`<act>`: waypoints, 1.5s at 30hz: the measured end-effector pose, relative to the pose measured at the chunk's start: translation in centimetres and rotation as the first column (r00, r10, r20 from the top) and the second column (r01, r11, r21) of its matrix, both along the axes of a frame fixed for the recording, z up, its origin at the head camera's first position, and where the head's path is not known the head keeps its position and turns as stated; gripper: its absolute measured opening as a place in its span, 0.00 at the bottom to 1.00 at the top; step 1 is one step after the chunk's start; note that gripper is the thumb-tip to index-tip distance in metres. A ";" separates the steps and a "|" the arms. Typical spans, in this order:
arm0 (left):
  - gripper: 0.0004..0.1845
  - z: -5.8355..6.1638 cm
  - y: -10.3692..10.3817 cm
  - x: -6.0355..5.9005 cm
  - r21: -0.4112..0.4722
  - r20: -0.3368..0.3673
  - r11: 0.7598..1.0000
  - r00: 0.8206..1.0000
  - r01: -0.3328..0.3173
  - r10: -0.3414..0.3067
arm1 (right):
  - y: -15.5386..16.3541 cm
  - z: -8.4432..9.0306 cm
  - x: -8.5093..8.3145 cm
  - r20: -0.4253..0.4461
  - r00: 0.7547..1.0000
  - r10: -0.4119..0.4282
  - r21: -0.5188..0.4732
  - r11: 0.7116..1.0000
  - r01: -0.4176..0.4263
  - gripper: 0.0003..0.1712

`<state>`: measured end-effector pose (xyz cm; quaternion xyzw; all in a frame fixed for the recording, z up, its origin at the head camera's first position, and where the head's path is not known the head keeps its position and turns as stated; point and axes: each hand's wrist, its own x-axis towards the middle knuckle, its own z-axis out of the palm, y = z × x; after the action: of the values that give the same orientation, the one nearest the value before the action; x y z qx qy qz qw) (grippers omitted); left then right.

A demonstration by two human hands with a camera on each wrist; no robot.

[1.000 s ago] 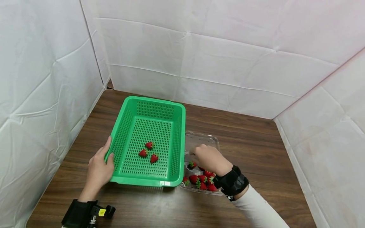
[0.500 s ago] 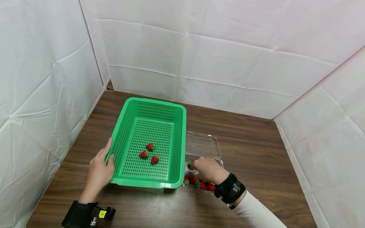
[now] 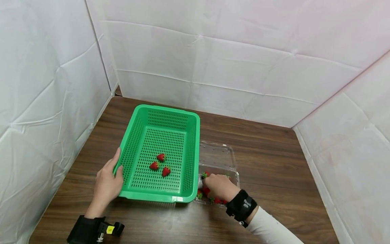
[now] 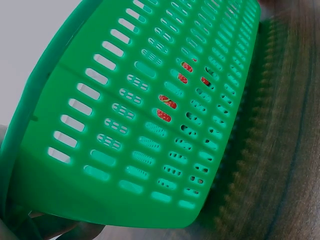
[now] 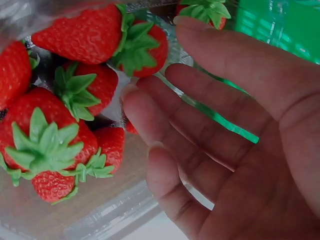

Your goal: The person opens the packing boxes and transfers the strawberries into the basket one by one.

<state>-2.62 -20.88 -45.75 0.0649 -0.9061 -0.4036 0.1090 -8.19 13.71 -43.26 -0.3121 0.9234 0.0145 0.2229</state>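
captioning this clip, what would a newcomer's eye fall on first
Probably the bright green basket, left of centre in the head view, its left edge held by the left hand. Next, three red strawberries lying in it. Then, to the right, the clear box, its bunched strawberries close to the right hand.

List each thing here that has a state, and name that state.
Green basket, open side up, gripped by its edge
Basket strawberries, three, loose, leaves on
Clear box, open, strawberries inside
Box strawberries, heaped, leaves on
Left hand, gripping the basket
Right hand, at the box, fingers loosely open
Black wrist straps, on both wrists
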 end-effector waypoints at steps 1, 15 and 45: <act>0.34 0.0 0.0 0.0 -0.001 -0.001 1.000 1.000 -0.001 0.001 | 0.0 -0.1 0.0 -0.006 1.000 0.009 -0.004 1.000 -0.009 0.12; 0.33 0.0 0.0 0.0 0.012 -0.011 1.000 1.000 0.002 -0.002 | -0.3 -1.3 -0.1 -0.018 1.000 0.012 0.008 1.000 -0.012 0.17; 0.34 0.1 0.1 0.0 0.011 0.001 1.000 1.000 0.002 -0.002 | -0.2 2.9 -0.8 -0.120 0.991 0.051 -0.083 0.995 -0.062 0.05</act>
<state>-2.61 -20.83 -45.68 0.0649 -0.9039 -0.4089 0.1080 -8.95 13.54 -40.36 -0.3460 0.9255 -0.0007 0.1539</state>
